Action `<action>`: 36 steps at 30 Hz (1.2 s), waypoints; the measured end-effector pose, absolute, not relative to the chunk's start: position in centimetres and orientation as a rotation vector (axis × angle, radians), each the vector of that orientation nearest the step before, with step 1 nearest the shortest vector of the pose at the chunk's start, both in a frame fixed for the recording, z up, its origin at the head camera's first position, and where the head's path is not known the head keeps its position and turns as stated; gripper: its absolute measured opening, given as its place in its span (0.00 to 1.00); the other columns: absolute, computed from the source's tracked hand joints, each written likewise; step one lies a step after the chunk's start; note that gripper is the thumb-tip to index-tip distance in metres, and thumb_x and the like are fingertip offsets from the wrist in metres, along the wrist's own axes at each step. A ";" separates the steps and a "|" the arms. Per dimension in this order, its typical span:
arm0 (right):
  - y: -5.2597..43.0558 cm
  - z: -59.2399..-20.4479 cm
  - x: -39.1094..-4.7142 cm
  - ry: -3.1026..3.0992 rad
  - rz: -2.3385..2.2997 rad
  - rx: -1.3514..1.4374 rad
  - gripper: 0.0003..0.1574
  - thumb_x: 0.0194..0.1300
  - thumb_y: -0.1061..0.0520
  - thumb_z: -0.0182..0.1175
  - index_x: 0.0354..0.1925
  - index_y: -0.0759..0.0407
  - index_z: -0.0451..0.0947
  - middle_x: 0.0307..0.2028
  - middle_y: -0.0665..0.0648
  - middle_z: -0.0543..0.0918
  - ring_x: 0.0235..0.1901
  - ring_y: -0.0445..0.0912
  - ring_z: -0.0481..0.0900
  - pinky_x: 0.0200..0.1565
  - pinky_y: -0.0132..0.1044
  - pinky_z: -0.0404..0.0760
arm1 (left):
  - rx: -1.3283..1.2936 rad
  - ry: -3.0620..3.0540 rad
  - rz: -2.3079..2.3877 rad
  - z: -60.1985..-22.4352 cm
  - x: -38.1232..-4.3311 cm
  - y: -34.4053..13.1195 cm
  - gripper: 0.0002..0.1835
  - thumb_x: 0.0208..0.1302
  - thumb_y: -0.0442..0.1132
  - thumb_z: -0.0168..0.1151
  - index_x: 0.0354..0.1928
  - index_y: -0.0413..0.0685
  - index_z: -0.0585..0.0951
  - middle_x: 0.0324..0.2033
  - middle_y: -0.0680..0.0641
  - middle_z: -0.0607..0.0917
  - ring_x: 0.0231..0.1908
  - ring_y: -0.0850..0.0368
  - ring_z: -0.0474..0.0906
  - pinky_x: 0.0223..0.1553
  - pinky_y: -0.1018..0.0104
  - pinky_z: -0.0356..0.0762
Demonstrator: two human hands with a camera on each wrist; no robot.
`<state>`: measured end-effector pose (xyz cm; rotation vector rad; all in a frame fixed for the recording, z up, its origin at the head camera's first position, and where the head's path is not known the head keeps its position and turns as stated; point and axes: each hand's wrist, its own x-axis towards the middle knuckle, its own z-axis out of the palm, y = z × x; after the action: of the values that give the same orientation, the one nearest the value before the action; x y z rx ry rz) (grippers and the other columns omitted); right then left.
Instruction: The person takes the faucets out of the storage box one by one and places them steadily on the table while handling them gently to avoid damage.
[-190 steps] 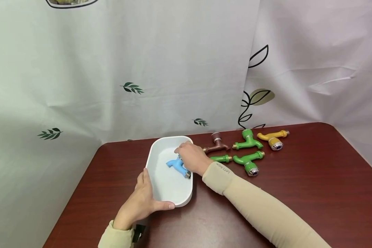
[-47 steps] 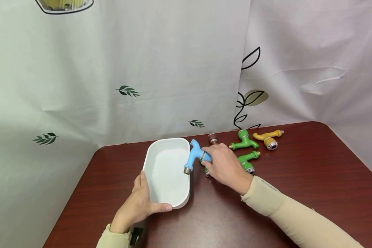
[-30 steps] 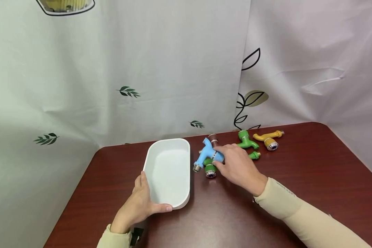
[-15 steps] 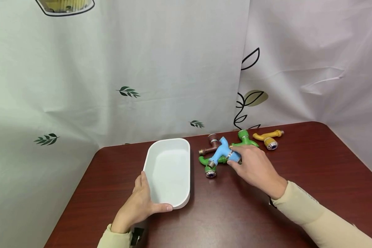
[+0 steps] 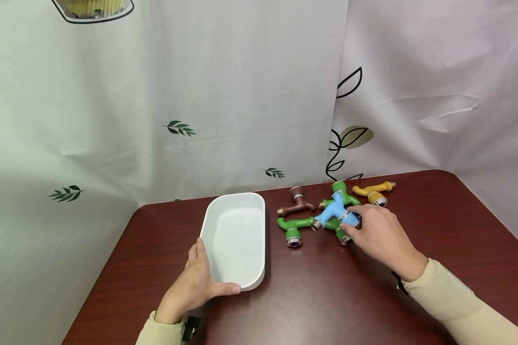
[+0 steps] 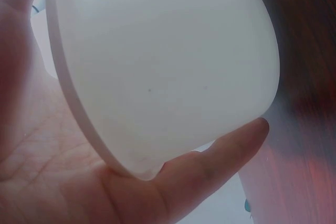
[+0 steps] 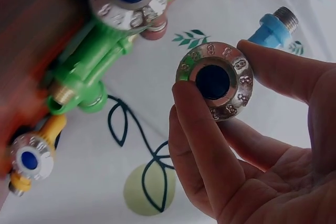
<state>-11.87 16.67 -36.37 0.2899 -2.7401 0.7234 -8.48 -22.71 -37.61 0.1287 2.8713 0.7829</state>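
My right hand (image 5: 386, 237) pinches a blue tap (image 5: 334, 209) by its round knob. In the right wrist view, the thumb and fingers sit around the knob's chrome end (image 7: 215, 82), and the tap's threaded end (image 7: 286, 19) sticks out beyond. The tap is above two green taps, partly hiding one green tap (image 5: 343, 235) and overlapping another green tap (image 5: 340, 188). My left hand (image 5: 194, 278) grips the near-left corner of a white tray (image 5: 264, 239), thumb along the near wall and fingers on the left side. Nothing lies inside the tray.
On the brown table (image 5: 328, 297), a third green tap (image 5: 293, 230) and a maroon tap (image 5: 298, 203) lie right of the tray. A yellow tap (image 5: 374, 190) lies at the far right. A white curtain (image 5: 224, 96) hangs behind the table.
My right hand has lifted the blue tap out of the tray and carried it rightward over the other taps. My left hand stays on the tray.
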 end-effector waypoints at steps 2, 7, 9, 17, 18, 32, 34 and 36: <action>17.1 -36.5 -11.8 -2.740 0.717 0.282 0.27 0.54 0.55 0.76 0.47 0.72 0.84 0.38 0.66 0.86 0.31 0.53 0.78 0.30 0.47 0.77 | 0.130 2.869 0.783 -37.6 -8.5 -22.7 0.84 0.36 0.67 0.81 0.74 0.22 0.34 0.74 0.25 0.43 0.71 0.27 0.53 0.65 0.41 0.65; 18.4 -36.8 -11.6 -2.740 0.705 0.254 0.27 0.53 0.56 0.76 0.46 0.73 0.84 0.35 0.65 0.86 0.30 0.53 0.78 0.31 0.50 0.77 | 0.135 2.867 0.781 -37.6 -8.5 -22.7 0.84 0.36 0.67 0.81 0.74 0.22 0.33 0.74 0.24 0.42 0.71 0.27 0.52 0.64 0.41 0.65; 18.9 -36.8 -11.5 -2.741 0.694 0.239 0.27 0.53 0.55 0.76 0.46 0.73 0.84 0.37 0.67 0.86 0.31 0.54 0.79 0.32 0.51 0.78 | 0.135 2.867 0.778 -37.6 -8.5 -22.7 0.84 0.36 0.67 0.81 0.73 0.22 0.33 0.73 0.24 0.43 0.71 0.26 0.52 0.64 0.41 0.65; 21.4 -37.1 -11.3 -2.742 0.647 0.193 0.29 0.53 0.53 0.75 0.46 0.75 0.83 0.39 0.73 0.85 0.29 0.57 0.80 0.28 0.52 0.76 | 0.132 2.864 0.779 -37.7 -8.6 -22.7 0.85 0.36 0.67 0.81 0.74 0.22 0.33 0.74 0.24 0.42 0.71 0.27 0.52 0.65 0.41 0.65; 21.7 -37.2 -11.3 -2.741 0.647 0.185 0.29 0.53 0.53 0.75 0.46 0.75 0.83 0.38 0.72 0.85 0.28 0.57 0.80 0.28 0.52 0.76 | 0.129 2.863 0.778 -37.7 -8.6 -22.7 0.85 0.36 0.67 0.81 0.74 0.22 0.33 0.74 0.24 0.42 0.71 0.27 0.52 0.65 0.41 0.65; 25.1 -37.5 -11.4 -2.748 0.636 0.117 0.25 0.53 0.53 0.75 0.38 0.74 0.83 0.22 0.54 0.81 0.21 0.48 0.72 0.22 0.40 0.67 | 0.108 2.858 0.778 -37.7 -8.6 -22.7 0.85 0.35 0.67 0.82 0.74 0.23 0.33 0.74 0.25 0.43 0.71 0.28 0.53 0.65 0.41 0.65; 25.4 -37.6 -11.4 -2.757 0.626 0.113 0.24 0.53 0.53 0.74 0.37 0.74 0.83 0.22 0.54 0.81 0.21 0.48 0.73 0.21 0.41 0.68 | 0.106 2.859 0.778 -37.7 -8.6 -22.7 0.85 0.35 0.67 0.82 0.74 0.24 0.33 0.74 0.25 0.43 0.71 0.28 0.53 0.64 0.41 0.65; 25.6 -37.8 -11.5 -2.764 0.613 0.110 0.23 0.52 0.53 0.74 0.35 0.73 0.83 0.21 0.54 0.80 0.20 0.49 0.73 0.21 0.43 0.69 | 0.105 2.861 0.774 -37.7 -8.5 -22.7 0.85 0.35 0.67 0.81 0.74 0.24 0.33 0.74 0.25 0.43 0.71 0.28 0.53 0.64 0.41 0.66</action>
<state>-11.47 25.64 -37.81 0.1104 -2.7639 0.6128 -8.54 -22.72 -37.73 0.1054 2.8606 0.7743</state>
